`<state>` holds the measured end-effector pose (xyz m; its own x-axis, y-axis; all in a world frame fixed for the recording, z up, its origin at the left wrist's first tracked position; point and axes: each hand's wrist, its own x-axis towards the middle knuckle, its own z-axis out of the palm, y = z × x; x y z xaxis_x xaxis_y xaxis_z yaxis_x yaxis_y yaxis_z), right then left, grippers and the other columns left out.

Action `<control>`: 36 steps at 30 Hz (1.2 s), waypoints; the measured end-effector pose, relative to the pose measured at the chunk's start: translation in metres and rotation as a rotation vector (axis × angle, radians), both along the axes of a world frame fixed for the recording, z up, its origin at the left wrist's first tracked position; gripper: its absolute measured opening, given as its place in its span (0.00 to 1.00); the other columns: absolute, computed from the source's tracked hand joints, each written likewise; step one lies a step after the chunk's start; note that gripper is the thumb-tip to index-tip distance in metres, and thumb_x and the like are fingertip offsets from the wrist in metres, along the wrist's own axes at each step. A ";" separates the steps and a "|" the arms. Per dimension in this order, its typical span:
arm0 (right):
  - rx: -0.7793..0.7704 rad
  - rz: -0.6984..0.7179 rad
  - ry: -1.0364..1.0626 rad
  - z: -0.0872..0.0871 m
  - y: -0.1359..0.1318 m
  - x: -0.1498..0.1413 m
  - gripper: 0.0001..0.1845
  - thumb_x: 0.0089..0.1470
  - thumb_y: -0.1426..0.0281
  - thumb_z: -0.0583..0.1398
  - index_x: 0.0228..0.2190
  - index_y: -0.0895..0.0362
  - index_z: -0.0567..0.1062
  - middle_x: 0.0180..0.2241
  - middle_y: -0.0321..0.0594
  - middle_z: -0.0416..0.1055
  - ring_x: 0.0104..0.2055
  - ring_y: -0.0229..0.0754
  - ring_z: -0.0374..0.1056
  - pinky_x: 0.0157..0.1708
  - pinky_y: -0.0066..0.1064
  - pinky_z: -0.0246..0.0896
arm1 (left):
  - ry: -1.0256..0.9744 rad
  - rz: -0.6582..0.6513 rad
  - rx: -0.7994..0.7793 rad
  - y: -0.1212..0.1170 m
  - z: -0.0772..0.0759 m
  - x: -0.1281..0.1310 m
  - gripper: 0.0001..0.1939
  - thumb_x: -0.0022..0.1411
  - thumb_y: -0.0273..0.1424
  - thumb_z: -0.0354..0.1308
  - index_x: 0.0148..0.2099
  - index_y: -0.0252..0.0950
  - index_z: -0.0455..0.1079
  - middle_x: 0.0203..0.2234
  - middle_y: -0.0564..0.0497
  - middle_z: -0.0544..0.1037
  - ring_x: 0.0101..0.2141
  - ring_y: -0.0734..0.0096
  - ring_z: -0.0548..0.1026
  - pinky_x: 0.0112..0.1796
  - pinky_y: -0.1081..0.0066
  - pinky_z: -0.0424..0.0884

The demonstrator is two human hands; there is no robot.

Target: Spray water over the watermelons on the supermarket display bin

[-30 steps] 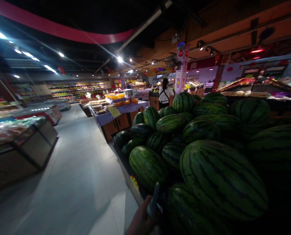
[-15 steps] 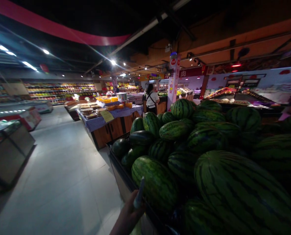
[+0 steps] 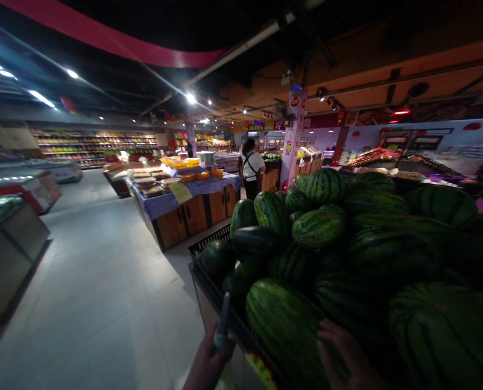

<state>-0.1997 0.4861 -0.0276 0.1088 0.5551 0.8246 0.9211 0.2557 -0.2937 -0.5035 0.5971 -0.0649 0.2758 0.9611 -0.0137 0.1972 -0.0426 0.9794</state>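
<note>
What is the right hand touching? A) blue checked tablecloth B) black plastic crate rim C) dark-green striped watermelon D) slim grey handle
C: the right hand lies against the dark-green striped watermelon at the front of the pile.

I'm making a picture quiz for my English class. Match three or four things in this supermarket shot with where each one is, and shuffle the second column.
Things:
1. Right hand
2. Left hand
3. Person in a white shirt with apron straps
4. Yellow card

Places:
A. Standing beyond the melon pile, back turned
B. Around a slim grey object
C. On a blue checked tablecloth
D. On a striped watermelon

Pairs: 1-D, 2-B, 3-A, 4-C
</note>
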 end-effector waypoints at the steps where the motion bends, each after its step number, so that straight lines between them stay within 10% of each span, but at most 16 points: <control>1: -0.009 -0.028 -0.020 -0.004 0.019 -0.004 0.13 0.64 0.59 0.56 0.37 0.51 0.77 0.40 0.40 0.79 0.42 0.43 0.76 0.40 0.34 0.73 | 0.033 0.052 -0.009 0.010 -0.003 -0.022 0.30 0.56 0.55 0.56 0.49 0.35 0.66 0.35 0.48 0.74 0.35 0.63 0.72 0.36 0.67 0.70; 9: -0.009 -0.310 -0.047 -0.058 0.099 0.008 0.21 0.65 0.54 0.52 0.37 0.57 0.76 0.39 0.47 0.78 0.45 0.51 0.73 0.46 0.45 0.69 | 0.094 0.350 -0.038 0.065 -0.012 -0.120 0.35 0.48 0.60 0.60 0.47 0.37 0.63 0.27 0.54 0.71 0.29 0.62 0.72 0.33 0.65 0.70; 21: -0.058 -0.372 -0.212 -0.061 0.097 0.011 0.21 0.66 0.55 0.52 0.35 0.58 0.75 0.36 0.47 0.77 0.44 0.51 0.72 0.46 0.44 0.66 | -0.093 -0.646 -0.030 0.064 0.044 0.031 0.19 0.59 0.38 0.59 0.50 0.35 0.68 0.39 0.49 0.76 0.38 0.65 0.71 0.39 0.71 0.67; 25: -0.036 -0.367 -0.251 -0.062 0.096 0.015 0.23 0.66 0.53 0.51 0.35 0.58 0.75 0.35 0.46 0.77 0.42 0.51 0.73 0.44 0.43 0.66 | -0.193 -0.473 -0.061 0.091 0.033 0.018 0.17 0.59 0.39 0.60 0.47 0.34 0.67 0.36 0.51 0.71 0.37 0.69 0.66 0.40 0.72 0.65; 33: -0.056 -0.383 -0.195 -0.058 0.098 0.010 0.20 0.66 0.54 0.52 0.35 0.56 0.74 0.36 0.45 0.77 0.44 0.50 0.72 0.45 0.43 0.67 | 0.100 0.176 -0.024 0.156 0.010 -0.111 0.34 0.53 0.57 0.58 0.50 0.36 0.62 0.28 0.53 0.71 0.32 0.59 0.72 0.37 0.62 0.69; 36: -0.058 -0.391 -0.176 -0.058 0.099 0.007 0.17 0.65 0.56 0.54 0.35 0.55 0.74 0.37 0.43 0.77 0.45 0.50 0.72 0.46 0.43 0.67 | 0.179 0.232 -0.003 0.158 0.009 -0.127 0.35 0.51 0.59 0.58 0.50 0.37 0.64 0.29 0.53 0.72 0.32 0.57 0.74 0.37 0.62 0.70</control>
